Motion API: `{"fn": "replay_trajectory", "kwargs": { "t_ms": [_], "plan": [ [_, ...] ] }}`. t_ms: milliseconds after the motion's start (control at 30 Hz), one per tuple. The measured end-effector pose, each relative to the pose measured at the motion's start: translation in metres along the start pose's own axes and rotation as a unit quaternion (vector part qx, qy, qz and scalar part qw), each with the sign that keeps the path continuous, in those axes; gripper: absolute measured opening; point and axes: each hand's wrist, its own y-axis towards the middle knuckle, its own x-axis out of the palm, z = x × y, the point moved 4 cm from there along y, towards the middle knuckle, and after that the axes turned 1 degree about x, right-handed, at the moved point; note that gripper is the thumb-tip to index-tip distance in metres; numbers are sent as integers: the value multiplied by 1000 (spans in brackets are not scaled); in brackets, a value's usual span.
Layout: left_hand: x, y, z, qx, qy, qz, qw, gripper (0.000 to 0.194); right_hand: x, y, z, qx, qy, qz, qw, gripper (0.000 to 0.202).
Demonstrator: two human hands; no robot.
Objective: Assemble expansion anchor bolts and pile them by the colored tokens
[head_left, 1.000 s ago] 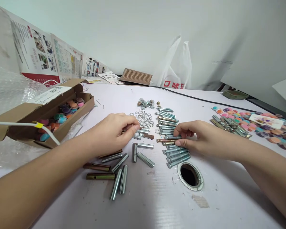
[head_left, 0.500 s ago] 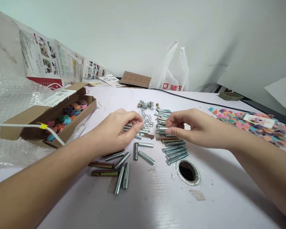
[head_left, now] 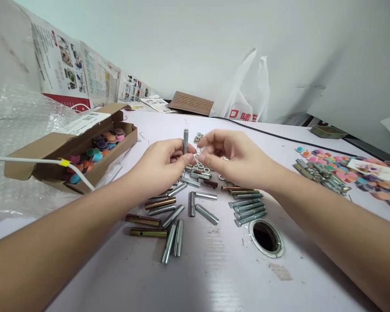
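Pinched upright in my left hand [head_left: 164, 162] is a bolt [head_left: 186, 141], its threaded end up. My right hand [head_left: 235, 154] is just to the right, over the small washers [head_left: 200, 159], with thumb and fingers apart; I see nothing between them. A few nuts [head_left: 199, 137] show behind its fingertips. Below my hands lie several metal sleeves [head_left: 207, 214], silver and brass-coloured, some with slots or holes. In a row on the right are several bolts [head_left: 249, 209], the farther ones hidden by my right hand.
An open cardboard box [head_left: 130, 136] of colourful discs stands left, by bubble wrap [head_left: 22, 121] and a white cable [head_left: 29, 160]. Right of my hands are a pile of metal fasteners [head_left: 321, 175] and scattered discs [head_left: 344, 164]. A round hole [head_left: 266, 237] cuts the table; a plastic bag [head_left: 247, 95] stands behind.
My right hand has moved left and up from the row of bolts to the washers. An upright bolt now shows in my left hand. The view has shifted slightly.
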Motion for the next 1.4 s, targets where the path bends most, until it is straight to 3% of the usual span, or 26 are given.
{"fn": "replay_trajectory", "kwargs": {
  "t_ms": [67, 133, 233, 367, 533, 700, 767, 1133, 1300, 1400],
  "plan": [
    [1, 0, -4, -6, -12, 1, 1000, 28, -1, -2, 11, 31, -135, -29, 990, 12],
    [2, 0, -5, 2, 19, -1, 1000, 30, 0, -4, 21, 74, -204, -86, 972, 14],
    [3, -1, -4, 20, 103, -15, 994, 27, 2, -6, 27, 100, -209, -145, 962, 17],
    [2, 0, -4, 22, 145, -36, 989, 23, 1, -6, 28, 105, -205, -158, 960, 16],
    [1, 3, -2, 16, 199, -44, 979, 20, -11, -5, 24, 98, -162, -128, 974, 18],
    [3, 2, 1, 17, 208, -64, 976, 23, -35, -3, 4, -14, -168, 5, 986, 18],
    [3, 2, 2, 22, 210, -71, 975, 24, -40, -4, -1, -43, -167, 29, 985, 17],
    [3, 1, 3, 68, 225, -77, 969, 28, -38, -6, 0, -32, -129, 44, 990, 18],
    [4, -1, 7, 84, 253, -86, 960, 33, -34, -8, -3, -58, -154, 36, 986, 18],
    [4, -5, 13, 81, 219, -75, 970, 35, -26, -9, -6, -73, -141, 21, 987, 17]
  ]
}}
